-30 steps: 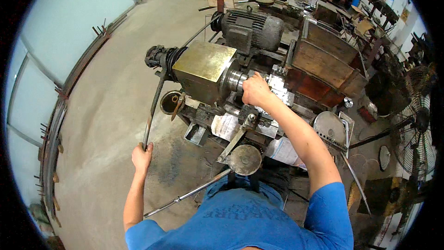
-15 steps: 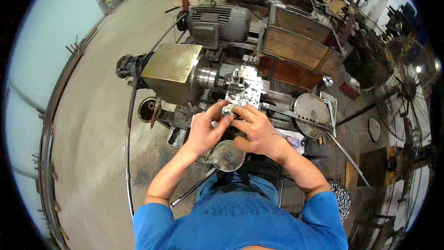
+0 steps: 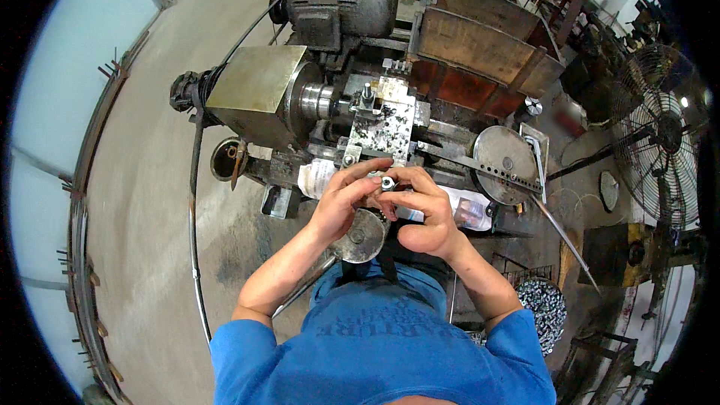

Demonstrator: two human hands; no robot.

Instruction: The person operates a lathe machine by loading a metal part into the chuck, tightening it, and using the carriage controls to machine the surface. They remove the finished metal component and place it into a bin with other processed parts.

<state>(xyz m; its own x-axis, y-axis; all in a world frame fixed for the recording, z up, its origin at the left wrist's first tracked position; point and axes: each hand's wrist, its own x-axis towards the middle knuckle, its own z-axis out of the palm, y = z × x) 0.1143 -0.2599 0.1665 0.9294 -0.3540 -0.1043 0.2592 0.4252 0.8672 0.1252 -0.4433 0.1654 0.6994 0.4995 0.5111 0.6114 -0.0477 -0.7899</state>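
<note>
In front of the lathe's metal slide [image 3: 386, 131], my two hands meet over a small shiny metal part that looks like a nut [image 3: 387, 183], with a dark hole in its face. My left hand [image 3: 341, 206] is closed, its fingertips at the part's left side. From the right, my right hand [image 3: 424, 214] has its index finger and thumb side curled round the same part. Fingers hide some of it. Black chips are scattered over the slide. Below my hands sits a round grey metal disc [image 3: 361, 236] with a lever.
A brassy-topped headstock [image 3: 251, 86] and a motor [image 3: 341, 7] stand at the back left. Another round plate [image 3: 506, 161] and a perforated bar [image 3: 480, 166] lie to the right. A basket of metal parts [image 3: 541, 316] is near my right elbow; a large fan [image 3: 664, 135] stands farther right.
The view has shifted, so the machine appears higher and further left. My hands have come back from the slide's near edge, and the metal part's holed face now shows.
</note>
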